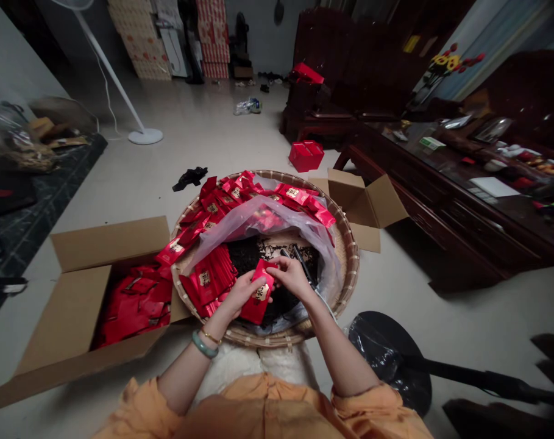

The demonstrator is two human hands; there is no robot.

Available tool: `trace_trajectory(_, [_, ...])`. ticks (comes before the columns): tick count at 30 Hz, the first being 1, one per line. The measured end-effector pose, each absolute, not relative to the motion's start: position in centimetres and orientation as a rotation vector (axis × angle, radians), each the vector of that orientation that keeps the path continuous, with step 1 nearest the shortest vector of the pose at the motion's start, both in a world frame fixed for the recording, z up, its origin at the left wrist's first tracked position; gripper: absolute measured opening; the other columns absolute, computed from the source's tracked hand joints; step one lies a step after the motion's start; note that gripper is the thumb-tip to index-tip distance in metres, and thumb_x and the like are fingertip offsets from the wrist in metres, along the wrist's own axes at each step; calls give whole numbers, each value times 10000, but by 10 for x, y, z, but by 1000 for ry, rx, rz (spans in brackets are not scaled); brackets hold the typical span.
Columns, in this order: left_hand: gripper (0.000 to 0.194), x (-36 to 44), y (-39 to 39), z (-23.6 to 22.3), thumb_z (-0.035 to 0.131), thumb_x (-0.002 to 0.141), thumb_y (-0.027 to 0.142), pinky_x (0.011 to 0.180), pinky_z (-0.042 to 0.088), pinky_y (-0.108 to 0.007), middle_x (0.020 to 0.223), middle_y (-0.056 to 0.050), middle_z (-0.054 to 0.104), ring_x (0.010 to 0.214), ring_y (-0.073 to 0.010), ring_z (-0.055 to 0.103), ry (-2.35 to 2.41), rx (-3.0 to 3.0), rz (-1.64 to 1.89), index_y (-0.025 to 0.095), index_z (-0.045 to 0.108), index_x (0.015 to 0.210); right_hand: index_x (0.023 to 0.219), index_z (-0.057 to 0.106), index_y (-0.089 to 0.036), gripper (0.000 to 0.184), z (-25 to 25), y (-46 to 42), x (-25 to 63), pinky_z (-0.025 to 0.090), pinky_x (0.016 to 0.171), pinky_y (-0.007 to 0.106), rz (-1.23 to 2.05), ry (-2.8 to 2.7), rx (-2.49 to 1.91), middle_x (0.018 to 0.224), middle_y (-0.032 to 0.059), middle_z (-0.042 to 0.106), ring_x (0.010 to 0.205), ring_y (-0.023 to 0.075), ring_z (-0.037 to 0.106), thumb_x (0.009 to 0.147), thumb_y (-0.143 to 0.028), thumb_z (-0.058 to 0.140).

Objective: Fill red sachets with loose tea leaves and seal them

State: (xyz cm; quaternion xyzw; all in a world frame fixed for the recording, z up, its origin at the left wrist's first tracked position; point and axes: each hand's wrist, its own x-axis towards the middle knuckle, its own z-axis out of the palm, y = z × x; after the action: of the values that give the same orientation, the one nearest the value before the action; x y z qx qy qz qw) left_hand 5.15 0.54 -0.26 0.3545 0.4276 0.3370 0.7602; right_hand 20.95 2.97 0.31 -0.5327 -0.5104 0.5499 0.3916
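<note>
My left hand [246, 291] grips a red tea packet [261, 289] with gold and dark print, held upright over the round woven bamboo tray [352, 268]. With closed fingertips, my right hand [291, 275] pinches the packet's top edge. A dark, tong-like tool [300, 256] with two prongs lies just beyond my right hand; I cannot tell whether the hand touches it. Below are dark loose leaves [242, 253] on a clear plastic sheet [329, 268]. A row of red packets [210, 277] stands left of my hands, and more red packets [233, 194] lie along the tray's far side.
On the left, an open cardboard box [66, 305] holds many red packets. Another open box [372, 204] stands right of the tray. A black round stand base [395, 353] is at lower right. Beyond are a red box [306, 155], a dark wooden table [409, 195] and a white fan stand [145, 135].
</note>
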Motion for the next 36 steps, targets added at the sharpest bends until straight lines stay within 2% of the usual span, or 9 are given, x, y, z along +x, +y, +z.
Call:
trace_trajectory(3, [566, 45, 0, 0, 733, 657, 401, 527, 516, -278, 923, -137, 688, 607, -195, 672, 880, 776, 555, 138, 494, 1097, 840, 635, -177, 301, 4, 30, 212, 411, 382, 222, 1394, -1258, -1353, 503, -54, 522, 397, 96, 460, 649, -406, 680])
trace_trajectory(6, [540, 42, -2, 0, 733, 660, 387, 529, 517, -269, 947, -152, 683, 595, -182, 669, 889, 801, 564, 132, 497, 1074, 844, 633, -171, 297, 5, 31, 214, 407, 395, 219, 1380, -1299, -1375, 509, -54, 517, 411, 96, 460, 674, -413, 661])
trace_trajectory(12, [462, 50, 2, 0, 730, 633, 340, 576, 511, -284, 893, -96, 680, 590, -164, 647, 978, 989, 579, 128, 528, 991, 847, 664, -181, 236, 20, 31, 211, 463, 642, 265, 992, -1716, -1403, 750, 14, 642, 659, 142, 572, 748, -393, 630])
trace_trajectory(16, [411, 52, 4, -4, 738, 574, 239, 731, 499, -303, 874, -42, 671, 759, -180, 635, 1063, 1267, 755, 127, 580, 936, 957, 625, -200, 288, 36, 21, 206, 457, 795, 324, 639, -1797, -1231, 934, 60, 613, 879, 191, 566, 730, -370, 674])
trace_trajectory(20, [395, 47, 4, -9, 714, 592, 264, 760, 484, -306, 864, -35, 669, 796, -180, 612, 1068, 1378, 809, 118, 591, 938, 896, 628, -214, 220, 45, 13, 206, 437, 850, 369, 486, -1840, -1113, 957, 69, 591, 952, 210, 537, 735, -355, 681])
trace_trajectory(27, [372, 44, 5, -6, 702, 601, 308, 646, 471, -258, 779, -15, 649, 693, -149, 579, 1050, 1460, 757, 113, 603, 902, 980, 655, -233, 318, 44, 15, 211, 348, 995, 423, 646, -2034, -1049, 1128, 73, 594, 1152, 239, 449, 706, -381, 714])
trace_trajectory(29, [372, 43, 5, -5, 700, 599, 300, 656, 467, -257, 786, -15, 649, 696, -146, 575, 1027, 1470, 731, 114, 607, 907, 961, 673, -231, 280, 45, 16, 212, 330, 1014, 419, 749, -2092, -1063, 1155, 68, 601, 1190, 239, 427, 726, -382, 696])
trace_trajectory(32, [357, 42, 3, -7, 697, 597, 289, 659, 458, -256, 765, -6, 641, 679, -138, 563, 1022, 1493, 688, 114, 613, 897, 827, 701, -210, 173, 50, 19, 214, 356, 987, 393, 878, -2160, -1126, 1071, 70, 650, 1135, 229, 487, 771, -366, 654])
trace_trajectory(36, [334, 43, 0, -13, 693, 615, 303, 674, 456, -260, 771, -11, 642, 686, -139, 561, 1011, 1488, 679, 113, 612, 877, 690, 694, -196, 228, 58, 22, 218, 384, 953, 352, 986, -2219, -1112, 936, 55, 687, 998, 200, 577, 814, -363, 602])
